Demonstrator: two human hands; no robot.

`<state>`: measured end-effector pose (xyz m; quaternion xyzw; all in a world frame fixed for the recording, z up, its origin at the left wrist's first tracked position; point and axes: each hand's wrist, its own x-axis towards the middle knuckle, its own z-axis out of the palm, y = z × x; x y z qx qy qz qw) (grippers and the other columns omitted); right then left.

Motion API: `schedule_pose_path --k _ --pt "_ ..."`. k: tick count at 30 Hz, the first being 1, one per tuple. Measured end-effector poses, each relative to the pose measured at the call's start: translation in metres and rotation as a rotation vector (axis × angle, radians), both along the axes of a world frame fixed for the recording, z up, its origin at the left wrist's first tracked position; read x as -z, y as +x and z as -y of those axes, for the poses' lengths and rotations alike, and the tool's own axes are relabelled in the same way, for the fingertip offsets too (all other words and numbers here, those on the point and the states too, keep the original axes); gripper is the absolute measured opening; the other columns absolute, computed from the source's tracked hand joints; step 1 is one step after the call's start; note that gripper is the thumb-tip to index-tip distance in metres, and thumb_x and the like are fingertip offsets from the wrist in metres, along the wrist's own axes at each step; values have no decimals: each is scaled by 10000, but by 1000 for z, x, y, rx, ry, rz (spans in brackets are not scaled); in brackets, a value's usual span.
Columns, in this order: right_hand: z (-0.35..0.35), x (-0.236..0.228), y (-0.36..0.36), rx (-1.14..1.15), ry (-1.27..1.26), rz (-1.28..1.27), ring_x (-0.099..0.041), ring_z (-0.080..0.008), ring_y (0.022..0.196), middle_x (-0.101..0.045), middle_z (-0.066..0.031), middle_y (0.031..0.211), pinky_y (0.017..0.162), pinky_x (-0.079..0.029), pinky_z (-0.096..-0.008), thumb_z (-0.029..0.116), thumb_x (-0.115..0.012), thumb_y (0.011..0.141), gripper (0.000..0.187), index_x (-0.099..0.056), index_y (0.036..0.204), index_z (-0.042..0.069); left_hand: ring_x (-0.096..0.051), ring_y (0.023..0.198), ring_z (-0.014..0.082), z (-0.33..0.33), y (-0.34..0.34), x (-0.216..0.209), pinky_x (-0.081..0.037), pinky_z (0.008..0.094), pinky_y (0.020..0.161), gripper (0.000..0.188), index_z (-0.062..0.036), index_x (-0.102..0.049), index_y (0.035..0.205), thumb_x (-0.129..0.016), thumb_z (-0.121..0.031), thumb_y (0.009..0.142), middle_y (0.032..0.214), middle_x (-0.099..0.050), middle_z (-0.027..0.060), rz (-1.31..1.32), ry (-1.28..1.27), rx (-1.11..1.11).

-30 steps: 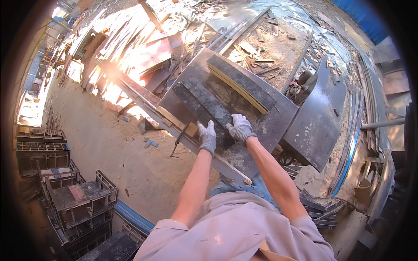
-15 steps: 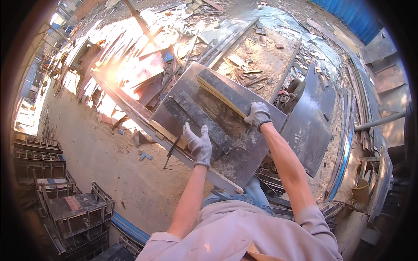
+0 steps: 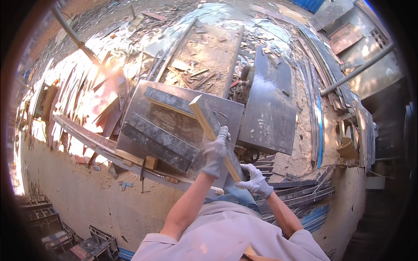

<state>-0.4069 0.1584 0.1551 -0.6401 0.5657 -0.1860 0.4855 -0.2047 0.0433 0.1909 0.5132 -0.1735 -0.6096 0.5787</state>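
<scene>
A plank [image 3: 204,120] with dark faces and a pale yellow edge is held up at a slant over the near right part of a flat dark work table [image 3: 230,115]. My left hand [image 3: 215,150], in a grey knit glove, is closed around the plank's middle. At the near end my right hand [image 3: 254,179], gloved alike, grips with its thumb and fingers. Another dark plank [image 3: 172,103] with a yellow edge lies towards the table's back. Left of my left hand, dark, dusty planks [image 3: 159,141] lie side by side on the table.
A metal clamp [image 3: 142,174] and a small wood block [image 3: 151,162] are at the table's front left edge. Right of it stands another dark panel-topped table [image 3: 270,113]. Stacked strips [image 3: 300,195] lie to my right; scrap wood [image 3: 93,95] is heaped left.
My right hand has drawn a plank off the table and back towards my body. My left hand, open before, has closed on it. The view has turned to the right.
</scene>
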Motion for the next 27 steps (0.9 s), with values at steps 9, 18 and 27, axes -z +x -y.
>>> schedule_pose_path --k 9,18,27 --pt "-47 0 -38 178 -347 -168 -592 -365 1319 -566 -196 1427 1138 -483 -437 307 -1001 667 1119 -393 1569 43 -692 870 109 -48 -87 -23 -571 282 782 162 -2 -685 1132 -737 -106 1020 972 -734 38 -12 -303 321" --pt "-35 -12 -56 467 71 -257 -759 -414 926 -752 -250 953 837 -613 -463 393 -898 705 764 -553 1253 -12 -698 820 236 14 -129 36 -623 420 796 160 -47 -628 1162 -602 -183 1082 946 -689 71 -527 126 471" --pt "23 7 -89 481 382 -493 -727 -464 1013 -732 -318 1035 903 -589 -513 386 -863 667 792 -560 1254 -51 -728 864 254 73 -187 122 -627 428 797 240 -68 -686 1165 -637 -288 1080 1007 -742 83 -363 386 478"
